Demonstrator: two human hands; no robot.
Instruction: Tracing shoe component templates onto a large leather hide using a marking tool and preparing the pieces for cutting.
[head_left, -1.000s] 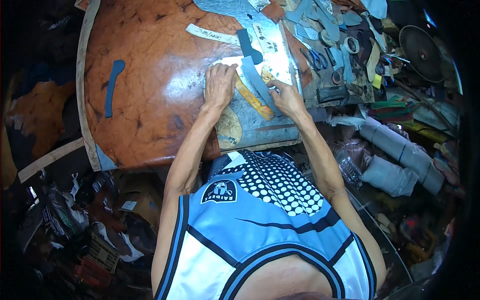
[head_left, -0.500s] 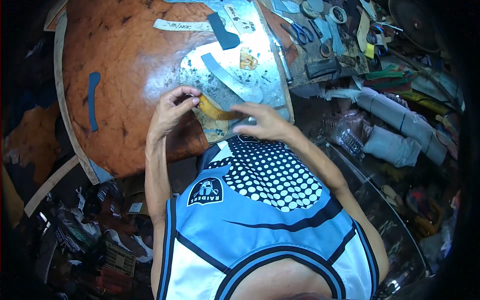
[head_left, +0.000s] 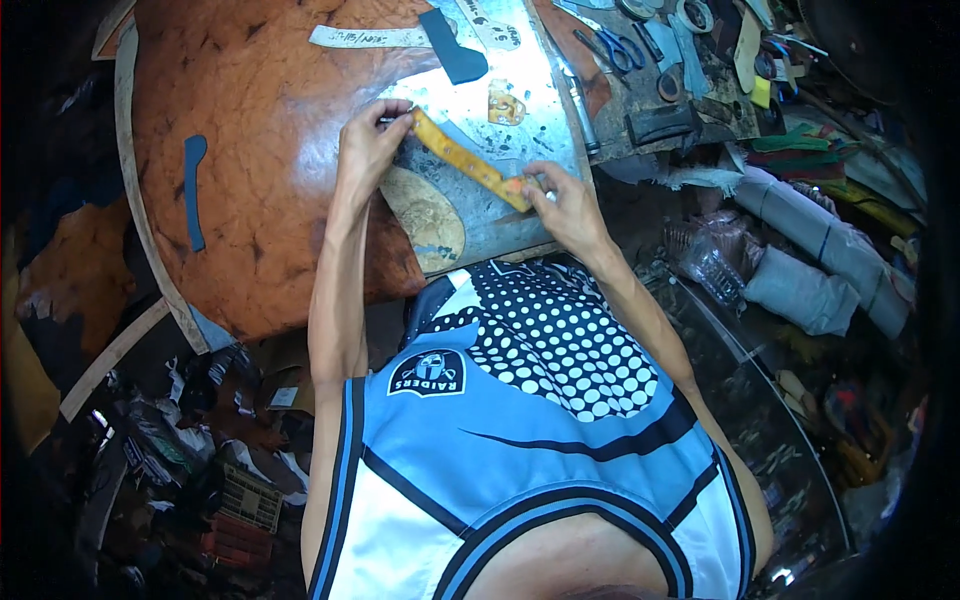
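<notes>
A long, narrow yellow-brown strip (head_left: 465, 160) is stretched between my hands above the metal-topped part of the table. My left hand (head_left: 377, 140) pinches its far-left end between thumb and fingers. At the lower right end, my right hand (head_left: 562, 200) grips the strip, with an orange-red spot showing beside the fingers. Partly hidden beneath the strip lies a pale grey strip-shaped piece (head_left: 460, 137). Just beyond are a small yellow-brown scrap (head_left: 506, 104) and a dark blue curved piece (head_left: 453, 48).
Brown leather (head_left: 270, 190) covers the table's left side, with another dark blue piece (head_left: 194, 193) on it. White marked strips (head_left: 365, 37) lie at the back. Blue-handled scissors (head_left: 624, 54), tape rolls and tools crowd the right bench. Wrapped rolls (head_left: 800, 290) stand at right.
Both hands have moved away from my body, and the right hand, earlier spread near the strip's end, now grips it. The curved yellow-brown strip is now drawn out nearly straight.
</notes>
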